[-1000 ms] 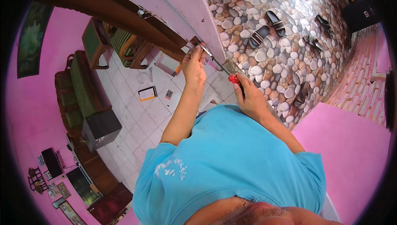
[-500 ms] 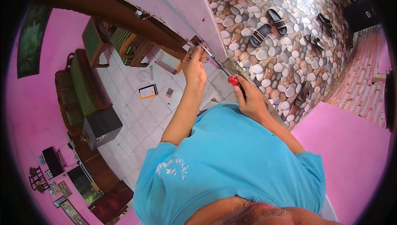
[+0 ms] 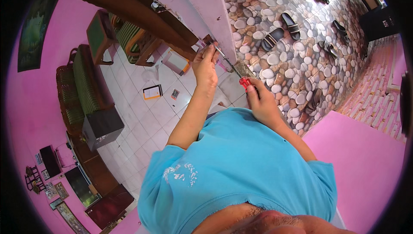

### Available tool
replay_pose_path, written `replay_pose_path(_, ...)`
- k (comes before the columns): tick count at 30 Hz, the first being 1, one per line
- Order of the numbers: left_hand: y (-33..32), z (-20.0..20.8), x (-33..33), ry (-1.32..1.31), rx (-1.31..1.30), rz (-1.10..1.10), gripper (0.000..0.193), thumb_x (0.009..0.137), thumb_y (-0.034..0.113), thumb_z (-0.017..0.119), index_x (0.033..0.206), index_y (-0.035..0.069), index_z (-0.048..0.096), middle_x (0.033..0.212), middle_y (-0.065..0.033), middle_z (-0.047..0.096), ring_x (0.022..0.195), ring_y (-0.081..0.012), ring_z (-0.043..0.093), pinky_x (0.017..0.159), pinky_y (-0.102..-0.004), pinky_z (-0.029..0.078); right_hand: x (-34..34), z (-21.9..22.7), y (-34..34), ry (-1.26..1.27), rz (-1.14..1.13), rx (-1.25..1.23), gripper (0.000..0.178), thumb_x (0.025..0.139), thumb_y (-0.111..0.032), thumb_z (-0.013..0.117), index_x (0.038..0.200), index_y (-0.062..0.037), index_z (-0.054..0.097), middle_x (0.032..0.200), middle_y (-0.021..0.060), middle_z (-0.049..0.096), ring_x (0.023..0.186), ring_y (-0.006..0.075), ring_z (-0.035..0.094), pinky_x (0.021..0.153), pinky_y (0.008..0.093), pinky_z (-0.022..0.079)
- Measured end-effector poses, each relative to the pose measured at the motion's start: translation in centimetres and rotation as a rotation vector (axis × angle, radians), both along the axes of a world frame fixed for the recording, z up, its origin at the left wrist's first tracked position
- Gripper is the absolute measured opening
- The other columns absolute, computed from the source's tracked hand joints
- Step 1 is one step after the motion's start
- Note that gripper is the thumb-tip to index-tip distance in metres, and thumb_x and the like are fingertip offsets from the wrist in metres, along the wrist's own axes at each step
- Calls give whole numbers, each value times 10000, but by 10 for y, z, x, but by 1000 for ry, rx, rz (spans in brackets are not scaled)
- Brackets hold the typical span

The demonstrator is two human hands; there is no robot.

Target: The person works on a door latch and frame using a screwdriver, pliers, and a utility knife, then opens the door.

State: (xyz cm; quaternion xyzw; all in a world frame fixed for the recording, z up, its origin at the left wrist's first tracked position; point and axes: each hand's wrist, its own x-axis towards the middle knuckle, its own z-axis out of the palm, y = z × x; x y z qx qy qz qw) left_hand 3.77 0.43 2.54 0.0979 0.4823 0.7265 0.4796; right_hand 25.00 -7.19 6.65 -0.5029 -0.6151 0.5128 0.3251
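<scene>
A screwdriver with a red handle [image 3: 245, 82] and a long metal shaft slants up and to the left. My right hand [image 3: 262, 104] is wrapped round the handle's lower end. Close to the shaft's tip, my left hand [image 3: 205, 66] has thumb and fingers pinched together against the wooden frame. What lies between those fingertips is too small and covered to make out. A small brown plate-like piece [image 3: 208, 39] shows on the pink-white door post [image 3: 206, 8], just above the fingertips.
Pebble-patterned floor [image 3: 258, 18] with several sandals [image 3: 272, 39] spreads to the right. On white tiles [image 3: 142, 143] to the left lie an orange-edged box [image 3: 152, 92], a small card-like packet [image 3: 174, 94] and a larger box [image 3: 176, 61]. A green-striped sofa [image 3: 88, 83] stands farther left.
The whole view has shifted slightly. Both hands keep their places at the screwdriver's two ends, and the right hand's grip on the handle has rolled a little.
</scene>
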Motion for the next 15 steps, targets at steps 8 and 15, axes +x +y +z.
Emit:
replay_pose_path(8, 2, 3, 0, -27, 13, 27, 92, 926, 42, 708, 984, 11, 644, 1057, -108, 692, 1051, -202, 685, 964, -368, 556, 14, 5, 12, 162, 178, -27, 378, 1047, -309, 495, 1312, -42, 525, 960, 100, 620, 669, 224, 597, 591, 358, 467)
replay_pose_path(15, 0, 4, 2, -9, 1, 10, 119, 934, 13, 680, 1021, 12, 598, 1085, -134, 692, 1089, -239, 683, 988, -388, 562, 5, -15, 7, -245, 91, 21, 444, 1051, -350, 483, 1349, -25, 539, 900, 108, 629, 666, 221, 609, 592, 360, 488)
